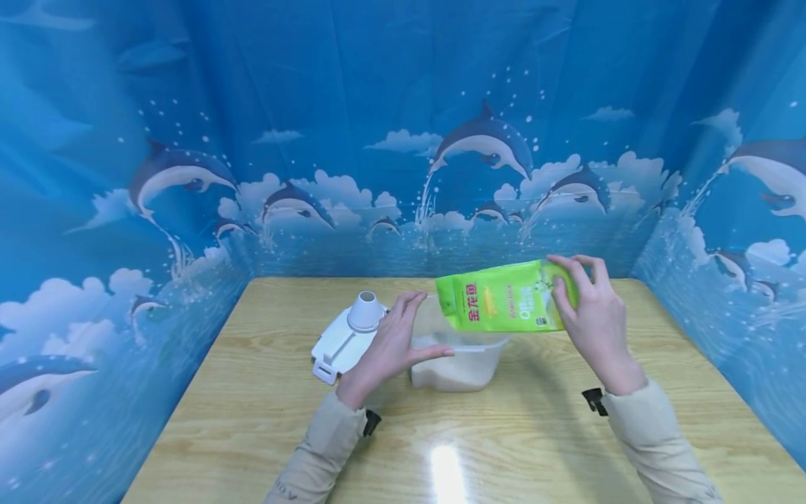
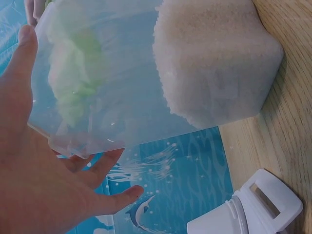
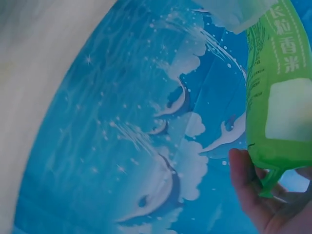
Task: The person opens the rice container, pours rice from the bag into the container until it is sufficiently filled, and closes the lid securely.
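My right hand (image 1: pixel 595 322) grips the end of a green rice bag (image 1: pixel 497 297), thumb on the near side and fingers over the top. The bag lies nearly level, its left end over a clear rice container (image 1: pixel 462 367). Through the wall in the left wrist view, rice (image 2: pixel 209 63) fills the container's lower part. My left hand (image 1: pixel 393 339) is at the container's upper left, with thumb and fingers spread around the rim; the fingers are mostly straight. In the right wrist view my fingers hold the bag's gathered bottom end (image 3: pixel 273 183).
Left of the container lies a white lid (image 1: pixel 340 350) with a white cone-shaped cup (image 1: pixel 366 313) on it. They are on the wooden table (image 1: pixel 252 420). A blue dolphin-print curtain (image 1: pixel 352 140) encloses the table's back and sides.
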A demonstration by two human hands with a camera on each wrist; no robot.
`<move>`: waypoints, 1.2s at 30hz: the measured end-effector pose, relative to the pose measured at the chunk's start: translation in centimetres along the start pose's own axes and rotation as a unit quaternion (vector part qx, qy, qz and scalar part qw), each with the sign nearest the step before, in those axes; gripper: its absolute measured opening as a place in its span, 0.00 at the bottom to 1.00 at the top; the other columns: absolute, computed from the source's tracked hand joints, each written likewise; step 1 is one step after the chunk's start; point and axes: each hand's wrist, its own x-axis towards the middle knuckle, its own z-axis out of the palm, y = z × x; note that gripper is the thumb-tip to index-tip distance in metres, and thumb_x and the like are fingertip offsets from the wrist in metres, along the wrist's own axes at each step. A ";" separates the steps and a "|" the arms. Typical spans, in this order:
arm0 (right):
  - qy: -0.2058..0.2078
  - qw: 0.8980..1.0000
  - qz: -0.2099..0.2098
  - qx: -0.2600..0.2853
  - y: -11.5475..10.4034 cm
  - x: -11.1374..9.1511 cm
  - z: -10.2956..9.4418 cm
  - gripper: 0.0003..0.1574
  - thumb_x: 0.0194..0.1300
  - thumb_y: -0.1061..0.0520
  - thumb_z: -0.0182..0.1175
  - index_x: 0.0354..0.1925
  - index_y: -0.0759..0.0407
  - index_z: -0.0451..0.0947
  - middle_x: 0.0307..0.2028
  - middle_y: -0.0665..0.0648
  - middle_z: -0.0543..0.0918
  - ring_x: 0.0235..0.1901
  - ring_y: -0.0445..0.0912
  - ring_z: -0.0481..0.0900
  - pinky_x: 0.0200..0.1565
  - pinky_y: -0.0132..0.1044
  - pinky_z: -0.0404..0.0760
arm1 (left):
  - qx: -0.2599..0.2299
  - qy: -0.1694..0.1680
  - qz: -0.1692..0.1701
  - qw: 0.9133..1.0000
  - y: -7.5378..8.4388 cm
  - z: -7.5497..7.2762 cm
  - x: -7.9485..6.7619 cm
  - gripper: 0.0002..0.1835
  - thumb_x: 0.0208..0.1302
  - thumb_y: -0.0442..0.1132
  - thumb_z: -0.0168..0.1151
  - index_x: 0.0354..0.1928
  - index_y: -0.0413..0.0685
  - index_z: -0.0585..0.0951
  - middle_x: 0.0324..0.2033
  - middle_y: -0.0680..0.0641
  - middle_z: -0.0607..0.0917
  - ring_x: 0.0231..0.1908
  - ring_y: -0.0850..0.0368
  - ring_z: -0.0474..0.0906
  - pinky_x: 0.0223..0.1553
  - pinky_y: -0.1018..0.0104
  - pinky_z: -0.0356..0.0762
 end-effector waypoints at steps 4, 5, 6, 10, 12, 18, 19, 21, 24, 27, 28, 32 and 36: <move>-0.030 0.997 0.066 0.037 0.3 -0.5 0.1 0.23 0.74 0.62 0.53 0.63 0.51 0.79 0.54 0.66 0.77 0.17 0.40 0.57 0.15 0.35 0.59 | 0.005 0.000 0.002 1.000 0.0 0.0 0.0 0.60 0.50 0.65 0.75 0.78 0.46 0.57 0.74 0.40 0.61 0.71 0.40 0.63 0.68 0.36 0.65; -0.043 0.994 0.084 0.048 0.4 -0.7 0.1 0.23 0.74 0.61 0.52 0.64 0.52 0.78 0.54 0.66 0.77 0.18 0.42 0.58 0.16 0.36 0.60 | 0.006 0.001 0.002 1.000 0.0 0.0 0.0 0.60 0.50 0.65 0.76 0.78 0.46 0.57 0.74 0.40 0.61 0.70 0.40 0.64 0.67 0.36 0.65; -0.057 0.991 0.102 0.060 0.5 -0.8 0.1 0.24 0.75 0.61 0.50 0.65 0.52 0.77 0.54 0.66 0.77 0.19 0.43 0.60 0.17 0.37 0.61 | 0.006 0.001 0.003 1.000 0.0 0.0 0.0 0.60 0.50 0.65 0.76 0.78 0.46 0.57 0.73 0.40 0.61 0.70 0.40 0.64 0.67 0.36 0.65; -0.108 0.972 0.161 0.131 0.8 -1.3 0.1 0.26 0.77 0.59 0.46 0.69 0.56 0.73 0.57 0.69 0.74 0.29 0.52 0.76 0.18 0.37 0.68 | 0.005 0.001 0.003 1.000 0.0 0.0 0.0 0.60 0.50 0.65 0.76 0.79 0.47 0.57 0.74 0.40 0.61 0.70 0.40 0.63 0.67 0.36 0.65; -0.129 0.960 0.181 0.169 0.9 -1.6 0.2 0.27 0.78 0.57 0.45 0.70 0.57 0.70 0.61 0.70 0.72 0.39 0.57 0.82 0.16 0.36 0.71 | 0.004 0.002 0.003 1.000 0.0 0.0 0.0 0.60 0.50 0.65 0.76 0.79 0.48 0.56 0.74 0.40 0.61 0.71 0.40 0.63 0.67 0.36 0.65; -0.179 0.919 0.231 0.264 0.8 -2.1 0.2 0.29 0.81 0.51 0.44 0.75 0.56 0.63 0.63 0.69 0.69 0.33 0.37 0.83 0.17 0.34 0.73 | 0.004 0.005 0.002 1.000 -0.1 0.0 0.1 0.60 0.51 0.65 0.75 0.79 0.48 0.56 0.74 0.40 0.61 0.71 0.41 0.63 0.68 0.36 0.65; -0.185 0.912 0.237 0.278 0.7 -2.1 0.2 0.30 0.81 0.51 0.43 0.76 0.56 0.62 0.62 0.69 0.68 0.33 0.34 0.82 0.19 0.34 0.75 | 0.004 0.005 0.002 1.000 -0.1 0.1 0.1 0.60 0.50 0.65 0.76 0.79 0.47 0.56 0.74 0.40 0.62 0.71 0.40 0.63 0.68 0.36 0.65; -0.193 0.901 0.246 0.302 0.5 -2.3 0.3 0.31 0.82 0.50 0.43 0.76 0.56 0.60 0.61 0.68 0.67 0.34 0.31 0.81 0.24 0.34 0.80 | 0.003 0.006 0.000 1.000 -0.1 0.1 0.1 0.61 0.50 0.65 0.76 0.79 0.47 0.56 0.73 0.40 0.62 0.71 0.40 0.63 0.68 0.37 0.65; -0.204 0.885 0.255 0.333 0.1 -2.5 0.3 0.32 0.82 0.50 0.43 0.77 0.58 0.57 0.62 0.69 0.64 0.39 0.31 0.82 0.32 0.35 0.86 | 0.002 0.007 -0.001 1.000 0.0 0.1 0.1 0.61 0.50 0.65 0.76 0.79 0.46 0.57 0.73 0.39 0.62 0.70 0.40 0.64 0.67 0.36 0.66; -0.213 0.867 0.269 0.361 -0.2 -2.6 0.2 0.33 0.83 0.49 0.42 0.78 0.58 0.54 0.64 0.70 0.62 0.41 0.31 0.81 0.37 0.35 0.87 | 0.003 0.006 -0.001 1.000 0.0 0.1 0.1 0.61 0.50 0.65 0.76 0.79 0.45 0.57 0.73 0.39 0.62 0.70 0.40 0.64 0.67 0.36 0.66; -0.216 0.863 0.272 0.367 -0.3 -2.6 0.2 0.34 0.83 0.49 0.42 0.78 0.58 0.54 0.65 0.70 0.62 0.42 0.31 0.81 0.38 0.34 0.87 | 0.003 0.006 0.000 1.000 0.0 0.1 0.1 0.61 0.50 0.65 0.76 0.78 0.44 0.57 0.73 0.39 0.62 0.70 0.40 0.64 0.67 0.36 0.66; -0.222 0.843 0.286 0.398 -0.5 -2.8 0.0 0.36 0.82 0.47 0.45 0.79 0.60 0.52 0.69 0.71 0.59 0.44 0.31 0.80 0.41 0.33 0.86 | 0.002 0.005 0.000 1.000 0.0 0.1 0.1 0.60 0.50 0.65 0.76 0.78 0.44 0.57 0.73 0.39 0.62 0.70 0.40 0.64 0.67 0.37 0.67; -0.228 0.824 0.305 0.419 -0.7 -2.6 -0.2 0.39 0.80 0.46 0.49 0.79 0.59 0.51 0.71 0.72 0.57 0.46 0.31 0.80 0.44 0.31 0.85 | 0.002 0.006 0.000 1.000 0.0 0.0 0.1 0.60 0.50 0.65 0.75 0.79 0.45 0.57 0.73 0.40 0.62 0.70 0.40 0.64 0.67 0.37 0.66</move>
